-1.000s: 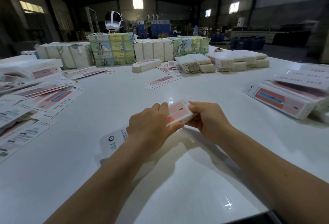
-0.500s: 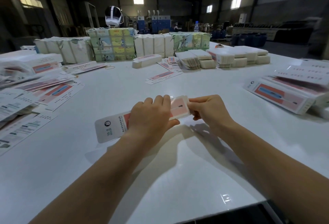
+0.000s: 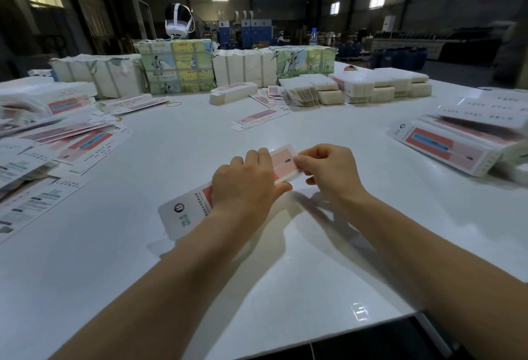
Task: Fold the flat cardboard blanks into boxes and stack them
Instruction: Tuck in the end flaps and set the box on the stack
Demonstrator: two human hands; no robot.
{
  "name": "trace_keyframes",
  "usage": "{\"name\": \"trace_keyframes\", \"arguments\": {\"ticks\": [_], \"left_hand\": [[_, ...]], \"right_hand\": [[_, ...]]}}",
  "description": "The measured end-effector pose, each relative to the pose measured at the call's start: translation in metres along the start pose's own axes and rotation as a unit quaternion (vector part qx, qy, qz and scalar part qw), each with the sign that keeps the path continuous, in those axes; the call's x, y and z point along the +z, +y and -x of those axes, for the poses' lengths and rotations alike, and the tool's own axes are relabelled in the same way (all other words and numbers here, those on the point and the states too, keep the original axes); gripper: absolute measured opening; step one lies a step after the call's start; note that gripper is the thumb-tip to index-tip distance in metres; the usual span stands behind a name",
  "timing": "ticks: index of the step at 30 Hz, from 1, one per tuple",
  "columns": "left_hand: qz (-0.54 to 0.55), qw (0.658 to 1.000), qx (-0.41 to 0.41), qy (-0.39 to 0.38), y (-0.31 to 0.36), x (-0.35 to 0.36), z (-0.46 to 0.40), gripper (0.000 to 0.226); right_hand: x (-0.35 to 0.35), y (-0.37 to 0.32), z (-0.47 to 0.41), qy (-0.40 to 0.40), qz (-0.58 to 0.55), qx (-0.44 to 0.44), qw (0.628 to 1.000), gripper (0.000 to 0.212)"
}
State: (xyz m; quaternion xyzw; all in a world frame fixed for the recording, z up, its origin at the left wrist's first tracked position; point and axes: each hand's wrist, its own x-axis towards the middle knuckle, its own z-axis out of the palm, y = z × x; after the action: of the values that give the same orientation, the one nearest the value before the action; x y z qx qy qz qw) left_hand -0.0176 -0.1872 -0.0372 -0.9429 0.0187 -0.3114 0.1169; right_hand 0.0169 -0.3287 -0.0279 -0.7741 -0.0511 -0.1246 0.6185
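Observation:
A long white and pink cardboard box (image 3: 185, 216) lies slantwise over the white table (image 3: 285, 288), its logo end nearest me. My left hand (image 3: 245, 185) grips its middle, fingers curled over the top and thumb underneath. My right hand (image 3: 328, 171) pinches the box's far end (image 3: 285, 159) with thumb and fingertips. Folded boxes (image 3: 445, 148) are stacked at the right. Flat blanks (image 3: 71, 142) lie spread out at the left, and one single blank (image 3: 260, 118) lies further back in the middle.
Wrapped bundles (image 3: 177, 68) and stacks of white blanks (image 3: 380, 85) line the far side of the table. A loose stack of folded boxes (image 3: 233, 92) lies in front of them. A white headset (image 3: 177, 23) sits on top of one bundle. The table's near edge (image 3: 371, 328) is at bottom right.
The box has turned flatter and moved a little away from me. My right hand's fingers have shifted onto the box's far end.

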Motion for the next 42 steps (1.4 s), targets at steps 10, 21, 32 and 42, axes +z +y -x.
{"name": "trace_keyframes", "arguments": {"ticks": [10,21,32,42], "left_hand": [[0.041,0.999,-0.01,-0.005,-0.003,-0.004,-0.001,0.068],[0.061,0.997,-0.022,-0.035,-0.007,-0.005,-0.004,0.064],[0.036,0.999,-0.001,-0.03,-0.011,-0.002,-0.003,0.066],[0.071,0.986,0.093,-0.119,-0.031,-0.006,-0.002,0.064]], "right_hand": [[0.003,-0.005,0.006,0.011,0.017,-0.072,0.997,0.018],[0.009,-0.002,0.01,-0.044,0.003,-0.051,0.998,0.041],[0.01,-0.002,0.009,-0.049,0.103,-0.094,0.989,0.026],[-0.001,0.006,0.002,-0.257,0.247,-0.26,0.897,0.079]]}}
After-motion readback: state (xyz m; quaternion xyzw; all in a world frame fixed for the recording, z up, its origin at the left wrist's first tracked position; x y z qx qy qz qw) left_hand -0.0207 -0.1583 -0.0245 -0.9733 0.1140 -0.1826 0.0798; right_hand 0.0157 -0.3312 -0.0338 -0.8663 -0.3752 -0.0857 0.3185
